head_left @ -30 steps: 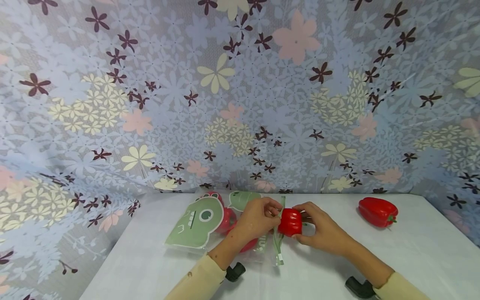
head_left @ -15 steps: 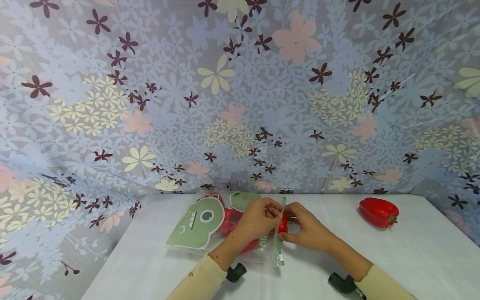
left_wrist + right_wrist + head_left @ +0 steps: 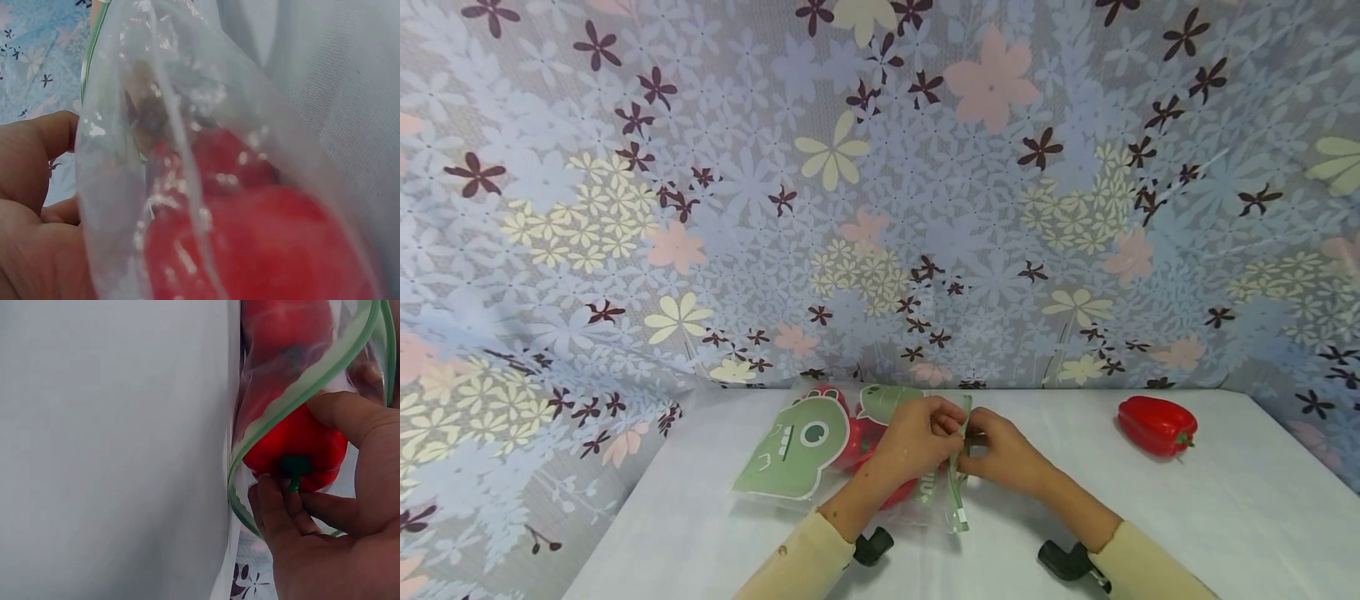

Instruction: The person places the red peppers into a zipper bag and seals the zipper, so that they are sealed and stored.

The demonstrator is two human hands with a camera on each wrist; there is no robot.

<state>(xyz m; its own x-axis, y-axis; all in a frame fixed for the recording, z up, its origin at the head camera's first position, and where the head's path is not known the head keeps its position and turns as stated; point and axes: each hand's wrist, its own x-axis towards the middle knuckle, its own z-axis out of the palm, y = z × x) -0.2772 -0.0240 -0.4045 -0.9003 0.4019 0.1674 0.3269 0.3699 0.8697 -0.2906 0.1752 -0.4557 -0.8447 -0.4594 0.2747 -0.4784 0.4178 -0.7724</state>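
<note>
A clear zip bag [image 3: 805, 454] with green dinosaur print lies on the table, its green-edged mouth facing right. My left hand [image 3: 919, 435] pinches one edge of that mouth and keeps it apart. Between the thumb and fingers of my right hand [image 3: 1009, 455] is a red bell pepper [image 3: 297, 444], stem toward the palm, inside the bag's opening. The right fingertips reach past the green zip strip [image 3: 350, 353]. More red peppers [image 3: 287, 325] show through the plastic deeper in the bag. In the head view, my right hand and the bag's edge hide the gripped pepper.
Another red bell pepper [image 3: 1156, 425] lies on the white-covered table [image 3: 1217, 517] at the right. Flower-patterned cloth [image 3: 1000, 208] rises behind the table's back edge. A black wrist device shows under each forearm, the left one [image 3: 872, 547] close to the bag's front edge.
My right hand has moved left, carrying the red bell pepper from just outside the bag's mouth into it. My left hand has stayed at the bag's edge.
</note>
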